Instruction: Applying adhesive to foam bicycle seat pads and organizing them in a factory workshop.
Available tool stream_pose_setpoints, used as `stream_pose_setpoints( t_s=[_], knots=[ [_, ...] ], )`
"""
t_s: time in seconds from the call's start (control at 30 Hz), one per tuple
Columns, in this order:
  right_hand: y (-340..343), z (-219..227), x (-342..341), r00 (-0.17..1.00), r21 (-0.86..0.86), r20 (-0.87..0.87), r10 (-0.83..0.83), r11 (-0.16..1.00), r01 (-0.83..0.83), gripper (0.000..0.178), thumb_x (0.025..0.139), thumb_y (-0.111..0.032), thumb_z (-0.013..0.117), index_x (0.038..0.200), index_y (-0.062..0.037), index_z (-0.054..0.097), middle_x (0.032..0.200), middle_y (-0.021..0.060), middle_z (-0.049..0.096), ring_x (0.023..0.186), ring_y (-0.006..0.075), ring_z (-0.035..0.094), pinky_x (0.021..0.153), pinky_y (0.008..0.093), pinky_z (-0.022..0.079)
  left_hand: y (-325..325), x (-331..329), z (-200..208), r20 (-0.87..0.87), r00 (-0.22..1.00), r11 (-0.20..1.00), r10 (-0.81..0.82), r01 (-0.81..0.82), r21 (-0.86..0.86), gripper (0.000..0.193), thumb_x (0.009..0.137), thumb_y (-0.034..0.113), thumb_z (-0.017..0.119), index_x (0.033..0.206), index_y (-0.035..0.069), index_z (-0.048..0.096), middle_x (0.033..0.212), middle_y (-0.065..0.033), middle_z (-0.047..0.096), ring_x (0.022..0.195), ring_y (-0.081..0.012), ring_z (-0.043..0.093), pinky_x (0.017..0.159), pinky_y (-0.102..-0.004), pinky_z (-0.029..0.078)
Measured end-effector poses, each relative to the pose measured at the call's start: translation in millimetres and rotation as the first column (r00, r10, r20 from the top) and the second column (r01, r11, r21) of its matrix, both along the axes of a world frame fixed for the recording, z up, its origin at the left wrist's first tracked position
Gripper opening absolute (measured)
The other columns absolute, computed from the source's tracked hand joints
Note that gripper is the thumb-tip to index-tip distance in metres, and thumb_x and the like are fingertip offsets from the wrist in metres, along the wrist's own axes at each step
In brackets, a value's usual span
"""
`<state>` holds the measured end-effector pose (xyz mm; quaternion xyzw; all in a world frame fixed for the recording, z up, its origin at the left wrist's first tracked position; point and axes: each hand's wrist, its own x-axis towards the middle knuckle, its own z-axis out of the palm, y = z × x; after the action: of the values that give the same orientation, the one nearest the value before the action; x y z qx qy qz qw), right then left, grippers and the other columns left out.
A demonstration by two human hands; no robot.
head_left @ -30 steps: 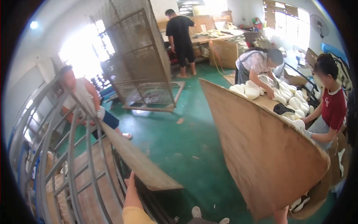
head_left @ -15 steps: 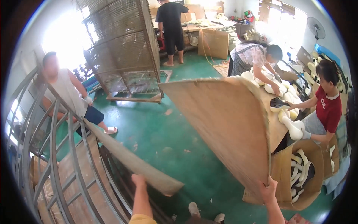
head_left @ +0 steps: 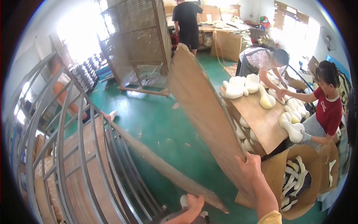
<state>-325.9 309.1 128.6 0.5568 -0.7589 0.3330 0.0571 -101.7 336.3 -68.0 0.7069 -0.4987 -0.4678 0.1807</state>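
Note:
My right hand (head_left: 250,165) grips the near edge of a large thin brown board (head_left: 201,104) that stands tilted on its edge, reaching away toward the tall mesh rack (head_left: 138,41). My left hand (head_left: 194,202) holds the near end of a second long brown board (head_left: 164,170). That board runs away to the left along the grey metal rack (head_left: 71,149), where a person behind the bars (head_left: 65,93) is at its far end. Both forearms enter from the lower edge.
Two people (head_left: 328,104) handle white foam shapes (head_left: 242,86) on a wooden table (head_left: 261,115) at right. A cardboard box (head_left: 298,179) of white and dark pieces stands near right. Another person (head_left: 188,22) stands at the back. The floor (head_left: 156,123) is green.
The big board has swung from lying broad and flat-ish to standing on its edge, uncovering the table. My right hand has come up higher on its edge. The view has shifted closer.

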Motion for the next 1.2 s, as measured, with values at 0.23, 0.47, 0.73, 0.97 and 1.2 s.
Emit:
stream_pose_setpoints(
  t_s=[0.23, 0.47, 0.73, 0.97, 1.2],
  knots=[
    [-8.8, 6.2, -2.2, 0.988, 0.287, 0.042, 0.152, 0.945, -0.157, 0.034, 0.08, -0.033, 0.057, 0.072, -0.0005, 0.057, 0.062, 0.0182, 0.058, 0.063, 0.0354, 0.058, 0.061, 0.0451, 0.045, 108.9, -27.2, -64.1, -0.09, 0.995, 0.982, -0.042, 0.058, 0.182, 0.059, 0.067, 0.019, 0.068, 0.107, -0.009, 0.036, 0.101, -0.0292, 0.056, 0.098, -0.0404, 0.055, 0.084, -0.0425, 0.043],
    [-64.7, -74.9, 18.9, 0.961, 0.443, 0.157, 0.229, 0.853, -0.275, 0.036, 0.081, -0.041, 0.055, 0.084, -0.0057, 0.059, 0.072, 0.0171, 0.062, 0.073, 0.0349, 0.06, 0.067, 0.0451, 0.046, 100.7, -52.5, -22.2, -0.397, 0.911, 0.977, -0.116, 0.176, 0.119, 0.069, 0.064, 0.027, 0.074, 0.11, -0.01, 0.038, 0.105, -0.0235, 0.056, 0.1, -0.034, 0.054, 0.088, -0.0368, 0.04],
    [0.2, -233.1, 8.8, 0.814, 0.714, 0.574, 0.094, 0.428, -0.553, 0.067, 0.087, -0.058, 0.034, 0.134, -0.0099, 0.034, 0.129, 0.02, 0.044, 0.12, 0.0369, 0.041, 0.1, 0.0447, 0.031, 42.0, -22.0, -40.0, -0.617, 0.399, 0.718, 0.679, -0.184, 0.671, 0.037, 0.076, 0.022, 0.062, 0.109, 0.007, 0.054, 0.106, -0.0055, 0.057, 0.1, -0.0214, 0.051, 0.089, -0.0366, 0.038],
    [22.4, -247.5, 11.0, 0.446, 0.514, 0.857, -0.259, 0.358, -0.779, 0.068, 0.087, -0.056, 0.036, 0.133, -0.0062, 0.036, 0.129, 0.016, 0.046, 0.121, 0.0282, 0.041, 0.1, 0.0378, 0.031, 18.7, -24.8, -46.0, -0.731, 0.4, 0.764, 0.553, 0.109, 0.636, 0.034, 0.078, 0.021, 0.059, 0.109, 0.009, 0.054, 0.108, -0.0024, 0.056, 0.1, -0.0151, 0.05, 0.088, -0.0324, 0.037],
    [26.2, -188.4, 36.1, 0.628, 0.492, 0.766, 0.139, 0.502, -0.711, 0.055, 0.08, -0.033, 0.059, 0.124, -0.005, 0.044, 0.121, 0.0212, 0.05, 0.108, 0.0309, 0.052, 0.089, 0.0417, 0.042, -23.2, -6.4, -63.4, -0.808, 0.588, 0.746, 0.033, 0.524, 0.411, 0.048, 0.064, 0.004, 0.051, 0.113, 0.005, 0.053, 0.098, 0.001, 0.052, 0.092, -0.0111, 0.049, 0.08, -0.0262, 0.04]
  ],
)
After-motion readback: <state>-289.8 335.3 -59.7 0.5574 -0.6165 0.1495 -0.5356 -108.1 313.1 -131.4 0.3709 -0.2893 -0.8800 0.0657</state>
